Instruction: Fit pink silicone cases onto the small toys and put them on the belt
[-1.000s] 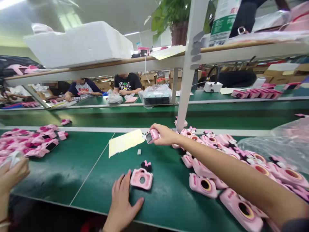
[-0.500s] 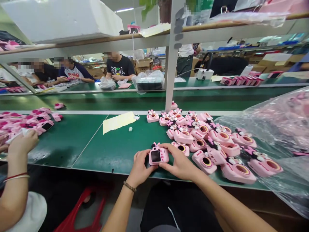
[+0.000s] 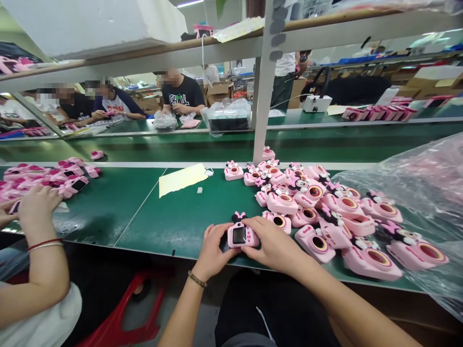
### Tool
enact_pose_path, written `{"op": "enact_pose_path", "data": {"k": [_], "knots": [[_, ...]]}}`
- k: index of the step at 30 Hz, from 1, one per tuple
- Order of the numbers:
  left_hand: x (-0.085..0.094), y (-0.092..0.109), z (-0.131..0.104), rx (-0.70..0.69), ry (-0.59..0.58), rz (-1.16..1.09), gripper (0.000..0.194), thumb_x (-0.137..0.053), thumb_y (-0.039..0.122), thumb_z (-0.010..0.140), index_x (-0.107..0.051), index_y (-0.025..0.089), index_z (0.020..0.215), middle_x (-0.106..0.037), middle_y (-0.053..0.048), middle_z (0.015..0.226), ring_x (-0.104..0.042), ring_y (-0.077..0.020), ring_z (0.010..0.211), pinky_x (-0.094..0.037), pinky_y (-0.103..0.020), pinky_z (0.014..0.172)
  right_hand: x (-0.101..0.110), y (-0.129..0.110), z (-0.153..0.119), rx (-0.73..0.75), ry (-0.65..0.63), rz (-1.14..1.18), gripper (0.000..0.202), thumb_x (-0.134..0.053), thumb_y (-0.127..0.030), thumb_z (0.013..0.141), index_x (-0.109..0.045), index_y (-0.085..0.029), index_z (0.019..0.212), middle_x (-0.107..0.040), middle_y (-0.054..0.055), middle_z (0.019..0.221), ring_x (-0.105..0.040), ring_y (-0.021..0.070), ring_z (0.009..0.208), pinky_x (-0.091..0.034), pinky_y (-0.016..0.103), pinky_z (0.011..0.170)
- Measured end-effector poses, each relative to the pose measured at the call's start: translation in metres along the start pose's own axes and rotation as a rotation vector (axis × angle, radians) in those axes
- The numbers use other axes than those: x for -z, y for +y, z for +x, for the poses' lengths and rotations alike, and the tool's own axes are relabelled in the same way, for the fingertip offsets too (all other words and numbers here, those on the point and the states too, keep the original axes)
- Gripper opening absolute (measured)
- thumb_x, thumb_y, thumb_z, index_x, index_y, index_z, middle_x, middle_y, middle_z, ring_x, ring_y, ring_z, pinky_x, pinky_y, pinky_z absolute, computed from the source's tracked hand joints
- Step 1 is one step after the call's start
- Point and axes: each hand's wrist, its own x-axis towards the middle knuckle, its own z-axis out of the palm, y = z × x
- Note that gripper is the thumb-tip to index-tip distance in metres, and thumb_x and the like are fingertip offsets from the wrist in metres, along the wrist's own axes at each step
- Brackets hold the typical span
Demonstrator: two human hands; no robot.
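Note:
A small pink toy camera (image 3: 239, 235), its dark screen and pink buttons facing me, is held between both hands near the table's front edge. My left hand (image 3: 216, 250) grips its left side, thumb along the bottom. On the right side, my right hand (image 3: 269, 243) has its fingers over the top and its thumb below. A black-eared figure with a pink bow tops the camera. Just right of my hands lies a pile of pink camera covers (image 3: 282, 203) with round lens openings and mouse figures.
A yellow paper sheet (image 3: 183, 180) and a small pale block (image 3: 199, 191) lie on the green table (image 3: 144, 219). Clear plastic (image 3: 427, 164) bulges at right. At left, a co-worker's hand (image 3: 38, 207) is beside more pink cameras (image 3: 43, 176). A post (image 3: 261, 96) rises behind the pile.
My view has shifted slightly, so most things appear a little further right. Both hands still hold the toy camera. The co-worker's hand at left has changed position near the pink cameras.

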Motion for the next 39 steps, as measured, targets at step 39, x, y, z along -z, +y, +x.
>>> {"op": "enact_pose_path", "data": {"k": [39], "knots": [[-0.015,0.031,-0.011,0.074,0.072,-0.16,0.085,-0.082,0.035,0.066,-0.037,0.024,0.137,-0.048,-0.01,0.135,-0.052,-0.0262,0.122,-0.045,-0.042,0.102,-0.044,0.049,-0.006,-0.149,-0.04,0.931,0.035,-0.072,-0.032,0.077,-0.05,-0.023,0.102,-0.064,0.002,0.1,-0.064,0.0209,0.09,-0.053,0.038,0.083]]}}
